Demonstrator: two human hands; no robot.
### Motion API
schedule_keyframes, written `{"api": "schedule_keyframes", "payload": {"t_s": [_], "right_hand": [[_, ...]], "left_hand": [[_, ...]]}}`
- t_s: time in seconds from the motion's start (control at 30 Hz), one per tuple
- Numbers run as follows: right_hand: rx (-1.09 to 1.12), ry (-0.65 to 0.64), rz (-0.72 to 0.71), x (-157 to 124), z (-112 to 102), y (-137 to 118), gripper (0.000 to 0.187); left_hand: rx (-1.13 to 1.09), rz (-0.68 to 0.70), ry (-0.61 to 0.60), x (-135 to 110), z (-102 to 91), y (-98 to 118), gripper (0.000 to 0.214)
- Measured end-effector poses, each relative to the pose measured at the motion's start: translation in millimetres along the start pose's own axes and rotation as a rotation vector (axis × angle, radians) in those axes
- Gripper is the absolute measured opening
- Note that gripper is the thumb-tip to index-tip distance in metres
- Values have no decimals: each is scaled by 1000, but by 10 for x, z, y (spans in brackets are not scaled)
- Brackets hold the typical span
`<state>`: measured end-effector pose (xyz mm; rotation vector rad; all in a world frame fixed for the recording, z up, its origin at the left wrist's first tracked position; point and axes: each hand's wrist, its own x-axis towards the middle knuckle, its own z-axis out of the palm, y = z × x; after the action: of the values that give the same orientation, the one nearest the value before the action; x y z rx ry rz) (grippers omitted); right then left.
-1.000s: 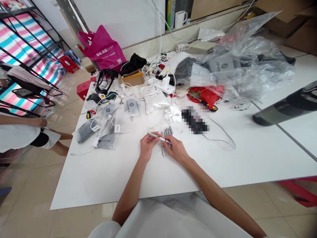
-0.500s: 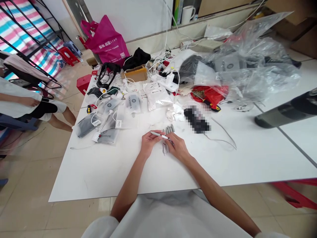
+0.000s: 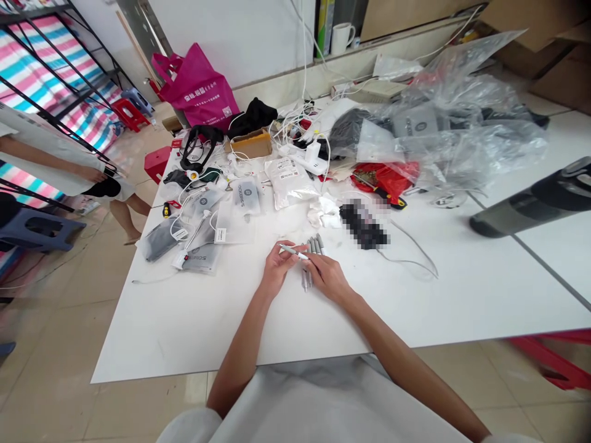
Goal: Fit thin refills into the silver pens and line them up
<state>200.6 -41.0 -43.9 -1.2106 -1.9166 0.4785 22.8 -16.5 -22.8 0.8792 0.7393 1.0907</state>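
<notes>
A grey and white pen point(image 3: 292, 251) is held level above the white table point(image 3: 194, 332). My left hand point(image 3: 276, 269) grips its grey end between thumb and fingers. My right hand point(image 3: 329, 275) pinches the white end, close to my left fingers. Beyond and partly behind my right hand lie several similar grey pens point(image 3: 316, 245), side by side. Clear-looking pen parts point(image 3: 305, 280) lie on the table between my hands, partly covered by the right one.
Crumpled white tissue point(image 3: 324, 212) and a blurred-out dark item point(image 3: 364, 226) lie just beyond my hands. Pouches point(image 3: 247, 195) and cables are at left, plastic bags point(image 3: 471, 135) behind, a dark bottle point(image 3: 530, 200) at right. Another person point(image 3: 69, 154) is at far left.
My right hand has shifted slightly left towards my left hand, and less of the pen's white end shows. The camera view has tilted a little. The other person has moved right.
</notes>
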Motion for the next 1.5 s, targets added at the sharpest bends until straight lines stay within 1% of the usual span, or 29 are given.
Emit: {"api": "schedule_keyframes", "payload": {"t_s": [0.07,0.17,0.23,0.3,0.43,0.6,0.73,0.93,1.1,1.17,1.23,1.3,1.4,1.5], "right_hand": [[-5,6,1,3,1,-5,31],[-13,19,4,-1,5,-9,28],[-12,26,31,-8,7,-11,26],[1,26,58,-14,7,-13,24],[8,37,38,-12,3,-16,27],[-19,55,15,-4,-4,-19,27],[-5,58,26,-14,-18,-16,27],[2,86,49,-13,2,5,28],[41,98,48,1,-12,-18,26],[76,74,58,-2,-30,-25,28],[110,40,70,-7,-40,-24,31],[127,45,84,-11,-36,-19,32],[121,103,106,-11,-18,-16,30],[114,96,111,-9,-17,-24,32]], "left_hand": [[-6,18,25,16,4,-13,39],[25,64,133,45,-14,-31,31],[42,69,165,52,-33,-30,28],[36,53,134,46,-41,-21,27],[-34,26,70,22,-13,-18,41],[-22,62,129,29,-8,-44,25],[-17,22,96,38,-41,-37,33],[1,68,108,50,-62,-29,32],[-28,98,187,68,-86,-45,30],[-52,74,162,67,-92,-36,34],[-81,48,110,61,-92,-20,37],[-96,35,94,57,-91,-6,38],[-105,52,135,65,-102,-8,38],[-103,82,198,79,-127,-20,25]]}}
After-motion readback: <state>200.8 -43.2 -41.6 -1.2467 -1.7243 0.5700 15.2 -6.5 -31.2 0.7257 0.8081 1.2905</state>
